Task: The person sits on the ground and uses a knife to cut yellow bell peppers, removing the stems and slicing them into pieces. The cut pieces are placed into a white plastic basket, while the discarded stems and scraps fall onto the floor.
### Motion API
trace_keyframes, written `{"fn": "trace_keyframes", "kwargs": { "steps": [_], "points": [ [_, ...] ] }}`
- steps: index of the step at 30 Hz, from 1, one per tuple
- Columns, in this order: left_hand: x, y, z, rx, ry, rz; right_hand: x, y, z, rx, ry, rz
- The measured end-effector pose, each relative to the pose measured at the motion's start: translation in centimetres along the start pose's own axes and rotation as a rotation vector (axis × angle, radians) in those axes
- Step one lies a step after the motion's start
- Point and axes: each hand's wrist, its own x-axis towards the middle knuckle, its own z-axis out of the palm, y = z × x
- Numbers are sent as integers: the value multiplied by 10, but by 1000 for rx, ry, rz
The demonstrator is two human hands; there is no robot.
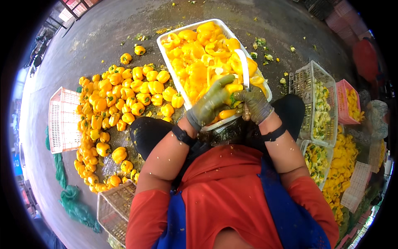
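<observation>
A yellow bell pepper (233,88) with green near its stem sits between my two gloved hands, above the near end of a white plastic crate (163,53). My left hand (209,104), slightly blurred, grips the pepper from the left with its thumb over the top. In my right hand (255,102) is a knife (243,63), its curved blade pointing away from me and its handle end showing below the fist. Cut and hollowed yellow peppers (196,51) fill the crate. My fingers hide part of the pepper in hand.
Whole yellow peppers (115,93) lie heaped on the wet floor at left, by a tipped crate (64,119) and green netting (76,205). Another crate (113,205) stands near my left elbow. On the right are crates of pepper cores (321,112), a pink crate (343,104) and more peppers (340,165).
</observation>
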Motion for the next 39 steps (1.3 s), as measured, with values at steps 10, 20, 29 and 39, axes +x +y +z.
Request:
{"fn": "trace_keyframes", "kwargs": {
  "steps": [10, 20, 29, 39],
  "points": [
    [18, -29, 27, 265, 308, -17, 19, 5, -11, -820, 298, 257],
    [-20, 77, -56, 690, 662, 543, -77, 0, -297, -474, 866, 745],
    [-386, -43, -249, 892, 1615, -635, -20, -59, -153, -250, 616, 831],
    [-317, -178, -260, 675, 1632, -1196, 33, -96, -22, -408, 205, 853]
  ]
}}
